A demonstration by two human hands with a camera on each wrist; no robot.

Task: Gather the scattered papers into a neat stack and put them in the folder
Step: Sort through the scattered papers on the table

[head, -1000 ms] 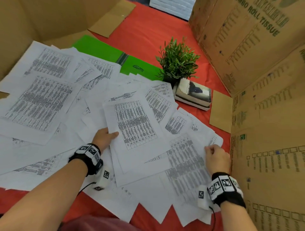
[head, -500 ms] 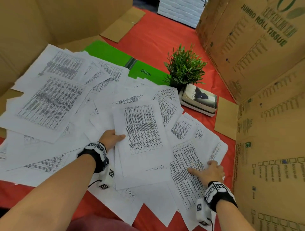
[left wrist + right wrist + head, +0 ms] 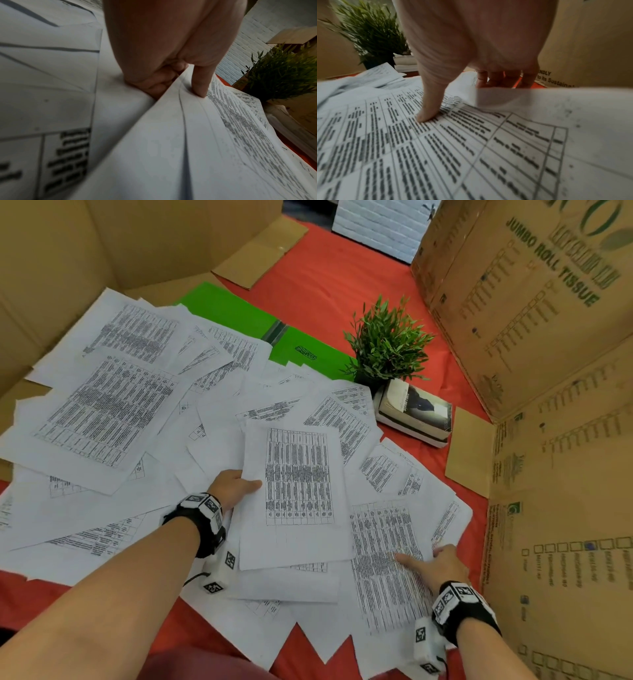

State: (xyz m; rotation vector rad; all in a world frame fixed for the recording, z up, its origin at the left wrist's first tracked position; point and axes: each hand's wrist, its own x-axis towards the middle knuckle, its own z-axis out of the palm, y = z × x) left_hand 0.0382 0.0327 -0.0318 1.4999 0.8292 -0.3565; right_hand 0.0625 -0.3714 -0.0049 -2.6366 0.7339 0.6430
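Several printed white papers (image 3: 113, 412) lie scattered over the red cloth. A green folder (image 3: 239, 313) lies open at the back, partly under them. My left hand (image 3: 236, 487) pinches the left edge of a small stack of sheets (image 3: 294, 494), thumb on top and fingers beneath, as the left wrist view shows at the thumb (image 3: 200, 83). My right hand (image 3: 435, 563) holds the right edge of a printed sheet (image 3: 383, 559); its thumb (image 3: 429, 105) presses on the print and its fingers (image 3: 501, 79) go under the lifted edge.
A small potted plant (image 3: 387, 344) and a book (image 3: 414, 412) stand behind the papers. Big cardboard boxes (image 3: 534, 302) wall in the right side and another (image 3: 68, 251) the left. A brown envelope (image 3: 469, 453) lies by the right box.
My right hand has slid toward me along the right edge of the papers and taken hold of a sheet with the thumb on top. The left hand keeps its hold on the stack.
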